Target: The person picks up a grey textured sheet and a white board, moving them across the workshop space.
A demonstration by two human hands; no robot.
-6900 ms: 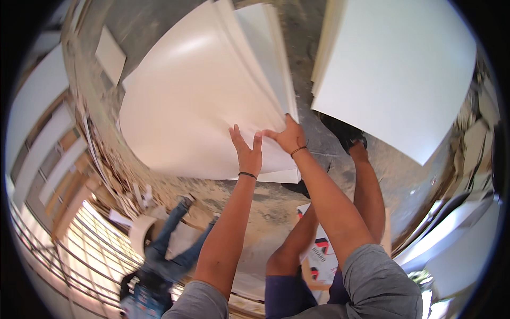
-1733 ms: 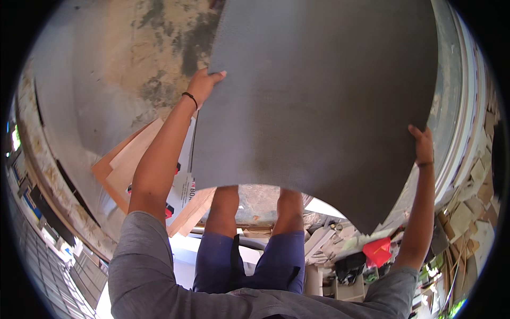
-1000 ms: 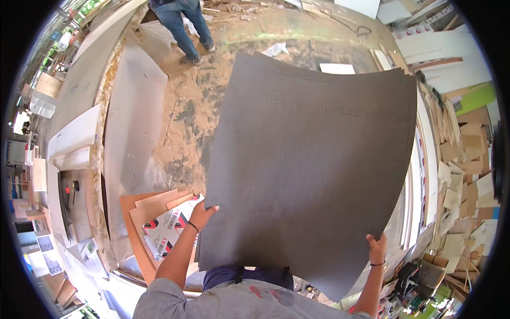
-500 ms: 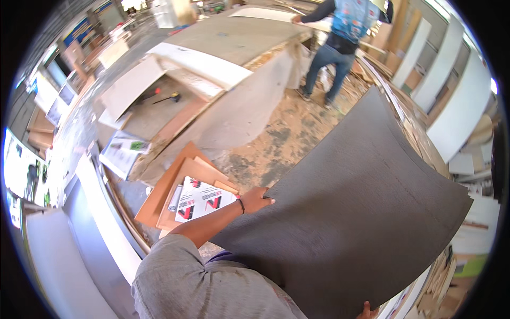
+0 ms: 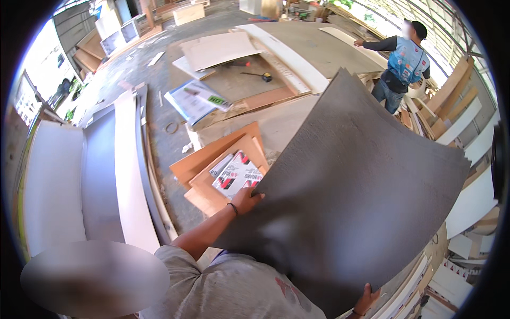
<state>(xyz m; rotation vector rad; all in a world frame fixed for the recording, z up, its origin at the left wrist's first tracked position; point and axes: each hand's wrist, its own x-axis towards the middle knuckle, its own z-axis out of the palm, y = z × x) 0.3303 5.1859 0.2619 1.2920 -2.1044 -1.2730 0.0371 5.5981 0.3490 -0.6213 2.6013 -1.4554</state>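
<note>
Your left hand and right hand pinch opposite edges of dark grey laminate sheets; likely bendy between grips, best held mid-edge.

L arm out fwd & across — L hand gripping, thumb on top, fingers mostly hidden. R hand lower, off to R, also gripping, thumb up — just the R wrist visible below.

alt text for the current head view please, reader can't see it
A person's left hand and right hand grip edges of large, curved, dark grey sheets. Flat brown boards lie beyond the left hand; a co-worker in a light-blue vest stands at upper right.
</note>
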